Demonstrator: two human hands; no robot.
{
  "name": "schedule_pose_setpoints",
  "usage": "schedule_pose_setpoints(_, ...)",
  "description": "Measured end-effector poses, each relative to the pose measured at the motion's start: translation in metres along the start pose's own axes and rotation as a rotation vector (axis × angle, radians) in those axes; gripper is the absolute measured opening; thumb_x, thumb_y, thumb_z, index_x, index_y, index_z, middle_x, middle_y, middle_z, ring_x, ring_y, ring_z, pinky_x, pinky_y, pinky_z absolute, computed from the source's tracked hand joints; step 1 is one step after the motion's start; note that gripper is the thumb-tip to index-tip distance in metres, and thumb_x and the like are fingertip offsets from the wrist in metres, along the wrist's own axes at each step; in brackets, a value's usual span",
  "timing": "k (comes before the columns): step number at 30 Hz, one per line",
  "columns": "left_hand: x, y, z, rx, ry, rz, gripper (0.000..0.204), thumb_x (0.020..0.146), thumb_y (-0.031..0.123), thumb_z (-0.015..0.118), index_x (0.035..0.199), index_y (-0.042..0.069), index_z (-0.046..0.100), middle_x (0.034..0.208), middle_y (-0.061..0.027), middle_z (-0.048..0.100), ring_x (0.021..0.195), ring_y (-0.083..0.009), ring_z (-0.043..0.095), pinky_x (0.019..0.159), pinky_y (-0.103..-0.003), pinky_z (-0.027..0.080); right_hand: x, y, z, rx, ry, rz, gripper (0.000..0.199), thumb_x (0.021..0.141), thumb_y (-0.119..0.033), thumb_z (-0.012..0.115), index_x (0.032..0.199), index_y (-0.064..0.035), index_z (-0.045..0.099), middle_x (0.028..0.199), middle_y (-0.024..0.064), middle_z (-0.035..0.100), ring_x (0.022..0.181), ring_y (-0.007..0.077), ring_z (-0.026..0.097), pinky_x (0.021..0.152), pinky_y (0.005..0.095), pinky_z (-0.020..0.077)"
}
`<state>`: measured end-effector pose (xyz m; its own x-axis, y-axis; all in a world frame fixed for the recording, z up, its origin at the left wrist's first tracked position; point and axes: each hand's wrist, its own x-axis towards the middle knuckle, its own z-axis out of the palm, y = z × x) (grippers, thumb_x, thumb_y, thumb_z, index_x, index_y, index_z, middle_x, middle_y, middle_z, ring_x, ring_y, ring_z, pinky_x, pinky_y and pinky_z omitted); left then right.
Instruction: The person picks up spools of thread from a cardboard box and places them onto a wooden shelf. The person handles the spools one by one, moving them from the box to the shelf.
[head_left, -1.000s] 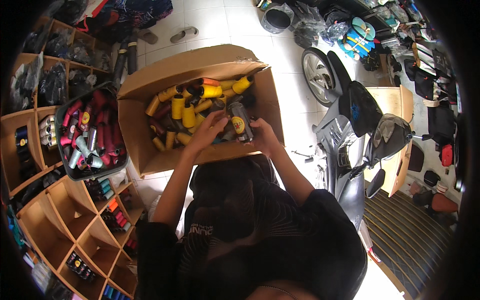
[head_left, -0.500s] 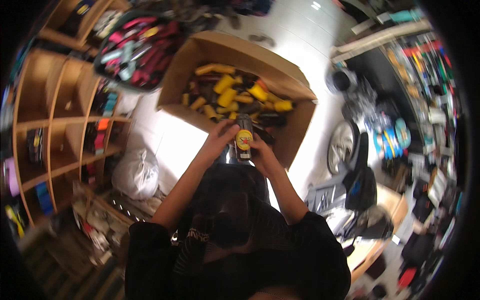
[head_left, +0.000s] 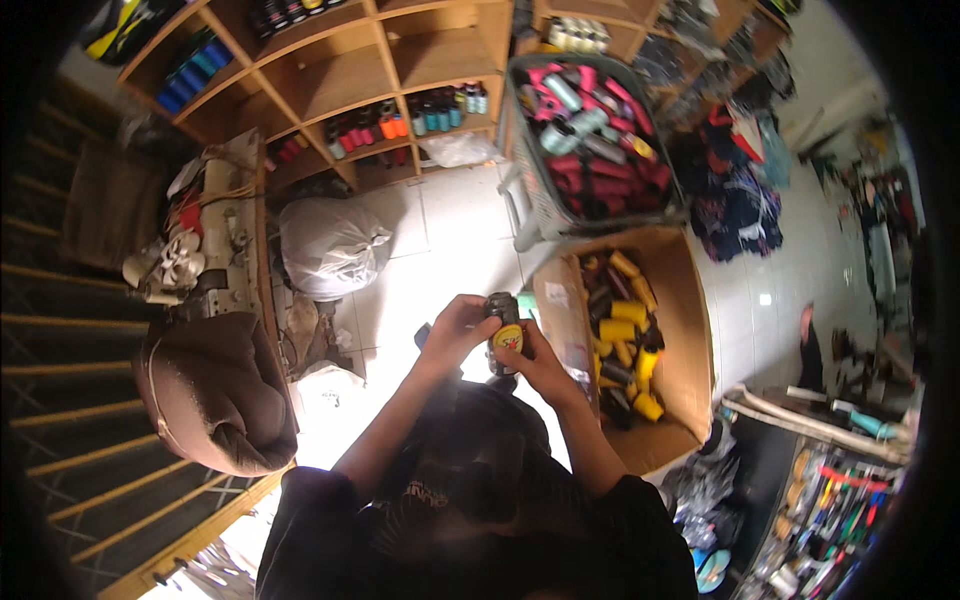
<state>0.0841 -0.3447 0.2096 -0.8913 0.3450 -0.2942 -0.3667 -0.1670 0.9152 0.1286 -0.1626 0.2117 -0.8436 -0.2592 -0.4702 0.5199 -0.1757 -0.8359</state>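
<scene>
Both my hands hold a dark thread spool [head_left: 507,342] with a round yellow label, upright in front of my body. My left hand [head_left: 457,330] grips its upper left side, the thumb lying across it. My right hand [head_left: 544,364] closes on its lower right side, with the thumb near the label. Just right of my hands stands an open cardboard box [head_left: 694,345] holding several yellow and dark spools [head_left: 624,330].
Beyond the box is a grey basket [head_left: 518,130] heaped with pink, red and pale spools. Wooden shelves [head_left: 335,88] with coloured spools line the far side. A tied white bag [head_left: 330,250] lies on the floor, left. A brown folded cloth bundle [head_left: 215,395] sits nearer left.
My view and body have turned left: the box has gone from ahead of me to my right, and the shelves now lie ahead. The spool stays in both hands.
</scene>
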Motion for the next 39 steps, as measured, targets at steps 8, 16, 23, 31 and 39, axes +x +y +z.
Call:
schedule_pose_setpoints(8, 0.043, -0.022, -0.168, 0.066, 0.198, 0.056, 0.032, 0.095, 0.017, 0.071, 0.120, 0.004, 0.058, 0.111, -0.0064, 0.066, 0.100, -0.0146, 0.063, 0.084, -0.030, 0.052, 0.163, 0.032, 0.067, -0.439, -0.058, -0.151, 0.056, 0.089, -0.027, 0.079, 0.129, 0.0010, 0.053, 0.116, 0.0113, 0.062, 0.101, 0.0191, 0.064, 0.081, 0.0319, 0.0546)
schedule_pose_setpoints(16, 0.195, 0.035, -0.361, 0.095, 0.672, 0.435, 0.019, 0.094, 0.004, 0.067, 0.111, 0.003, 0.058, 0.097, -0.0054, 0.066, 0.082, -0.0119, 0.063, 0.072, -0.025, 0.053, 0.383, -0.050, 0.120, -0.171, 0.175, -0.238, 0.039, 0.090, -0.023, 0.077, 0.117, 0.0006, 0.060, 0.103, 0.0082, 0.065, 0.085, 0.0112, 0.064, 0.071, 0.0255, 0.0531)
schedule_pose_setpoints(23, 0.381, 0.262, -0.549, 0.982, 1.495, 1.071, 0.077, 0.083, 0.050, 0.076, 0.118, -0.011, 0.045, 0.112, -0.0253, 0.049, 0.106, -0.0401, 0.049, 0.095, -0.046, 0.042, 0.570, -0.198, 0.184, -0.370, 0.273, -0.945, 0.034, 0.090, -0.023, 0.074, 0.112, -0.0013, 0.060, 0.106, 0.0124, 0.065, 0.095, 0.0180, 0.064, 0.082, 0.0321, 0.0514)
schedule_pose_setpoints(31, 0.487, 0.292, -0.616, 1.333, 1.517, 1.385, 0.059, 0.098, 0.022, 0.058, 0.133, -0.020, 0.035, 0.121, -0.0346, 0.052, 0.111, -0.0462, 0.054, 0.098, -0.046, 0.043, 0.688, -0.337, 0.230, -0.999, 0.907, -1.168, 0.033, 0.083, -0.013, 0.070, 0.106, 0.0069, 0.058, 0.103, 0.0278, 0.067, 0.099, 0.0413, 0.067, 0.086, 0.0454, 0.0548)
schedule_pose_setpoints(39, 0.495, 0.286, -0.616, 1.188, 1.418, 1.484, 0.061, 0.095, 0.019, 0.059, 0.135, -0.016, 0.030, 0.103, -0.0297, 0.061, 0.092, -0.0467, 0.061, 0.082, -0.046, 0.048, 0.771, -0.372, 0.238, -0.986, 1.132, -0.961, 0.022, 0.098, -0.006, 0.045, 0.117, 0.0047, 0.053, 0.108, 0.0285, 0.068, 0.103, 0.0426, 0.067, 0.090, 0.0471, 0.0540)
